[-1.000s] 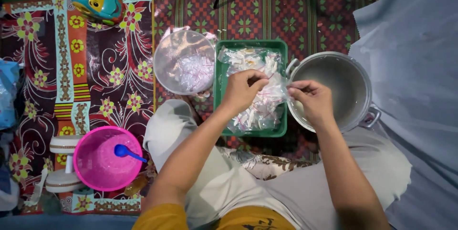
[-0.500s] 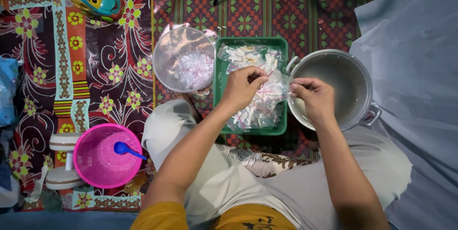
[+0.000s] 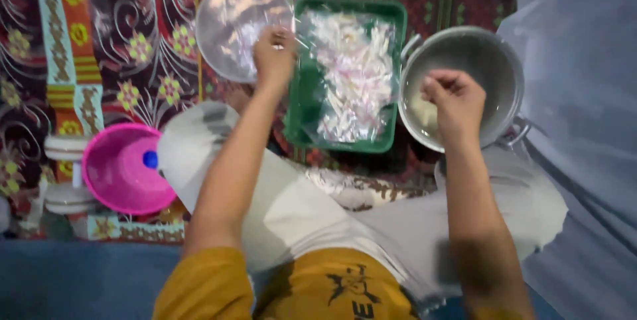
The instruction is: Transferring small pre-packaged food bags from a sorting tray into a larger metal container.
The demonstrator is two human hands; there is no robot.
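The left hand (image 3: 274,54) is pinching the corner of a clear plastic bag (image 3: 348,74) lying in the green tray (image 3: 302,104), between a round plastic-covered bowl (image 3: 232,24) and a metal pot (image 3: 464,68). The right hand (image 3: 454,97) is hovering closed over the pot's near rim; whether it is holding anything is unclear. The thin bag could be slipping or tearing, spilling pale pieces onto the patterned mat (image 3: 126,48).

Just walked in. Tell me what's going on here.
A person sits on a patterned mat. Their left hand pinches the edge of a clear plastic bag lying in a green tray. Their right hand, closed, is over a metal pot. A round clear bowl sits left of the tray; a pink bowl is nearer the knee.
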